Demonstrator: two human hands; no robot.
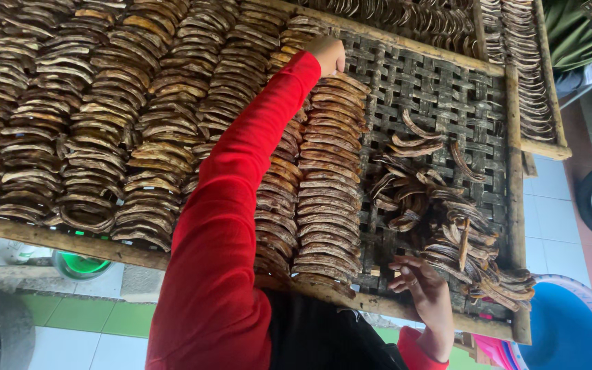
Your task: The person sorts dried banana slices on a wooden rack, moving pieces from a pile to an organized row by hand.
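We look down on a woven drying tray (440, 82) framed in wood; most of it is covered in neat overlapping columns of brown curved slices (104, 137), and only the right-hand stretch of lattice shows bare. Our left hand (328, 55) is stretched far up the tray on a red sleeve (234, 205), resting at the head of the last laid column (329, 199); its fingers are curled under and we cannot tell whether they pinch a slice or only press on one. Our right hand (425, 291) sits low by the near rail, fingers loosely spread and bent, tips touching the lattice just beside the foot of that column and holding nothing that we can see. The loose heap of slices (447, 226) lies above and to the right of the right hand, near it, and well apart from the left hand, which would have to cross the bare lattice to reach it; so the right hand is plainly the nearer. The heap's pieces lie every which way, many on a slant, while the laid slices run crosswise with their columns running from near rail to far rail. A blue tub (556, 329) stands below the tray's corner, and a second loaded tray (529, 75) abuts on the right
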